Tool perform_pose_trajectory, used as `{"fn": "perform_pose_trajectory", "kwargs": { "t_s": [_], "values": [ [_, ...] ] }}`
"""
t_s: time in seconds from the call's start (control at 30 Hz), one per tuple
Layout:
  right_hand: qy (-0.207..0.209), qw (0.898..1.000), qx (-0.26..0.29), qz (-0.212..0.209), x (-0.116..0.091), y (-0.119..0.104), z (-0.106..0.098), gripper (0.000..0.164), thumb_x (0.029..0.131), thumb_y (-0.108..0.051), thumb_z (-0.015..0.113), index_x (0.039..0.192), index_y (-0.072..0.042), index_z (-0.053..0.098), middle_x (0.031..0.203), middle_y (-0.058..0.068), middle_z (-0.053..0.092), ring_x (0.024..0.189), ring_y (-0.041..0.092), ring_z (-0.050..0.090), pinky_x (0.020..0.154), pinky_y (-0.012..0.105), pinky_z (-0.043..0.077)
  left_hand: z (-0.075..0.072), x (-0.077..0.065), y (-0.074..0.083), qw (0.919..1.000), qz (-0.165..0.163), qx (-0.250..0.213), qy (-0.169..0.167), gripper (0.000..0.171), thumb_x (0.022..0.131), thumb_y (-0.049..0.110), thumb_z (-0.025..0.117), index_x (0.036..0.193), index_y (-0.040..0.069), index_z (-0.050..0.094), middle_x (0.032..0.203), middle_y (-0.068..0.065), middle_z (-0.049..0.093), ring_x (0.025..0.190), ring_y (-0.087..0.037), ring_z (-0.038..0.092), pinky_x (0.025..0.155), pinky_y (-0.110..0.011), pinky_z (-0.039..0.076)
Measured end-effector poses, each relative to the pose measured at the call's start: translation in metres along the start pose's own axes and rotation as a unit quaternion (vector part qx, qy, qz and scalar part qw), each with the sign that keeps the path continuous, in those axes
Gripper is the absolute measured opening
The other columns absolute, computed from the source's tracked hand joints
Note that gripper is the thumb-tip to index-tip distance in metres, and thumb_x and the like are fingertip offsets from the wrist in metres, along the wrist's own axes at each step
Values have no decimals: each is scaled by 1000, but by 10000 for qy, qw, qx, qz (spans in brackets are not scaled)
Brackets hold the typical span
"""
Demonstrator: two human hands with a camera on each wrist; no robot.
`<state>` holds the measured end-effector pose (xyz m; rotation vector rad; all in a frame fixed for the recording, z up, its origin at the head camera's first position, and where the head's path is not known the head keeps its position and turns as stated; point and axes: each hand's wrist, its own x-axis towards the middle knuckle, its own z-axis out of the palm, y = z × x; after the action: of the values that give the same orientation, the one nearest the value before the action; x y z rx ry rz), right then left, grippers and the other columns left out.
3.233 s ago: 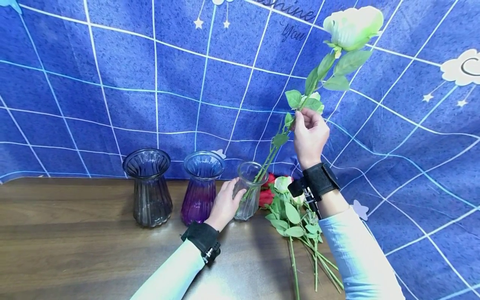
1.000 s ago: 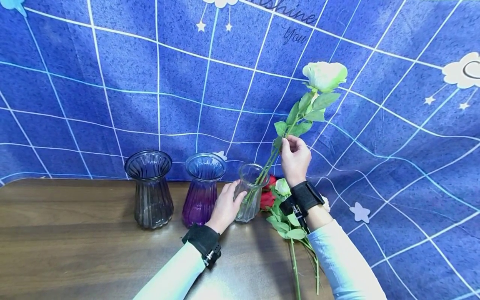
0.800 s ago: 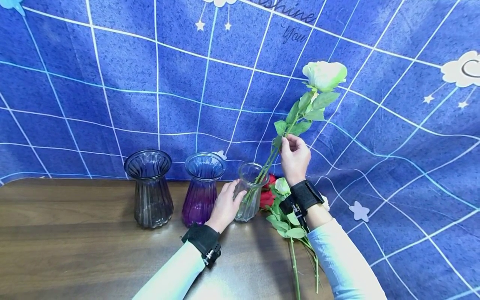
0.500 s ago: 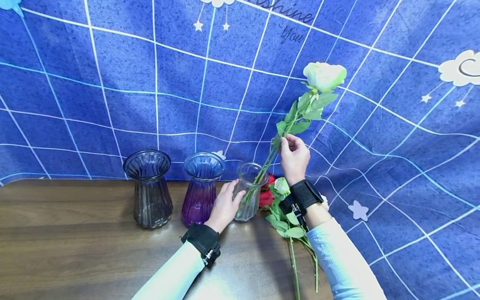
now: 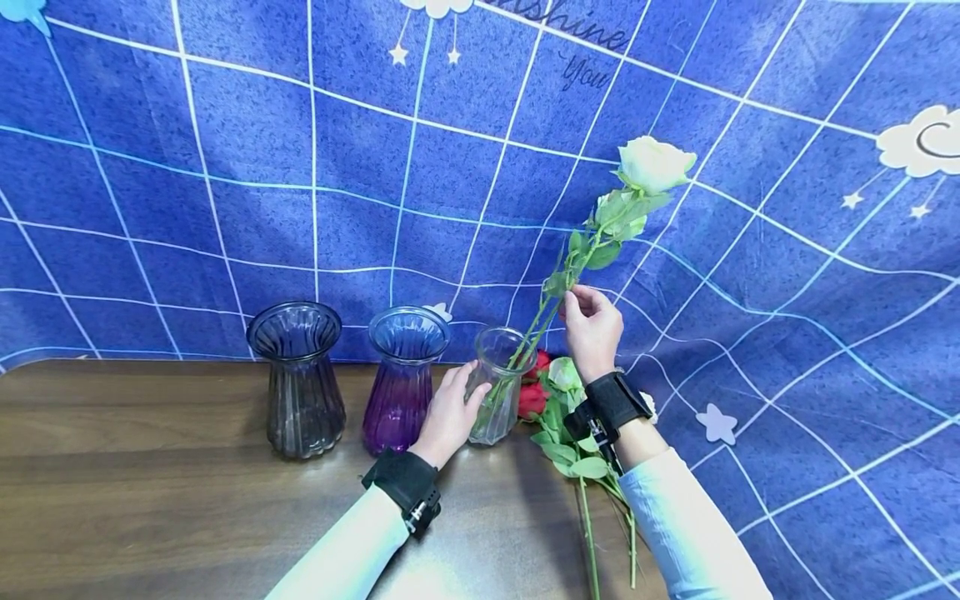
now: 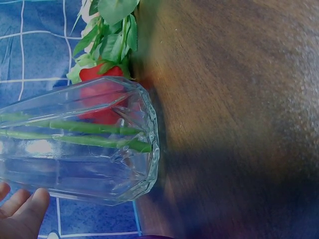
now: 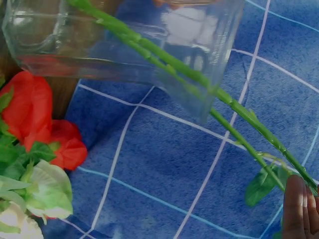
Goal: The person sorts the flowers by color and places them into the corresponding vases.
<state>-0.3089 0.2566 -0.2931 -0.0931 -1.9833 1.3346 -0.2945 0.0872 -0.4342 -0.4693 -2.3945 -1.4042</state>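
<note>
White roses (image 5: pixel 656 163) are held with their blooms high above the clear vase (image 5: pixel 501 421), which stands near the back edge of the tabletop (image 5: pixel 187 483); two stems are passed through its mouth to the base and lean right against the rim; below the blooms, a narrow pinch is kept by the right hand (image 5: pixel 594 332), likely so that the lean is governed, though whether both stems are caught cannot be told; the vase's left side is met by the left hand (image 5: pixel 448 414), fingers spread wide, presumably as a brace against tipping; the purple vase (image 5: pixel 393 408) and the grey vase (image 5: pixel 303 408) are lined along the same edge, toward the back left corner, apparently out of the way; red roses (image 5: pixel 532 398) and other loose blooms (image 5: pixel 565 372) are laid just right, perhaps for easy reach.
</note>
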Motion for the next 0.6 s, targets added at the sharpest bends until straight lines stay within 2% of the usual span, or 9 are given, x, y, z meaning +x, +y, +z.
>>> {"fn": "perform_pose_trajectory", "kwargs": {
  "t_s": [0.1,0.33,0.6],
  "values": [
    [-23,10000,-35,86,-1,4,-2,22,88,-8,61,104,5,67,92,27,68,53,-10,56,53,8,49,0,0,-1,10000,-6,-7,-18,46,93,29,58,131,5,51,127,-18,55,115,-32,56,96,-44,48],
    [-85,9994,-311,160,-5,9,-6,21,87,-10,62,101,5,67,87,27,68,55,1,59,52,8,47,1,1,-1,9998,-154,-39,-106,45,93,30,57,132,7,51,129,-17,54,115,-31,56,96,-44,47],
    [-198,9984,-491,178,-11,14,-11,19,87,-11,62,101,2,69,85,23,69,55,-7,55,54,9,49,0,0,0,10000,-74,-14,-38,46,93,30,58,131,5,51,128,-17,55,114,-32,57,95,-45,48]
  ]
}}
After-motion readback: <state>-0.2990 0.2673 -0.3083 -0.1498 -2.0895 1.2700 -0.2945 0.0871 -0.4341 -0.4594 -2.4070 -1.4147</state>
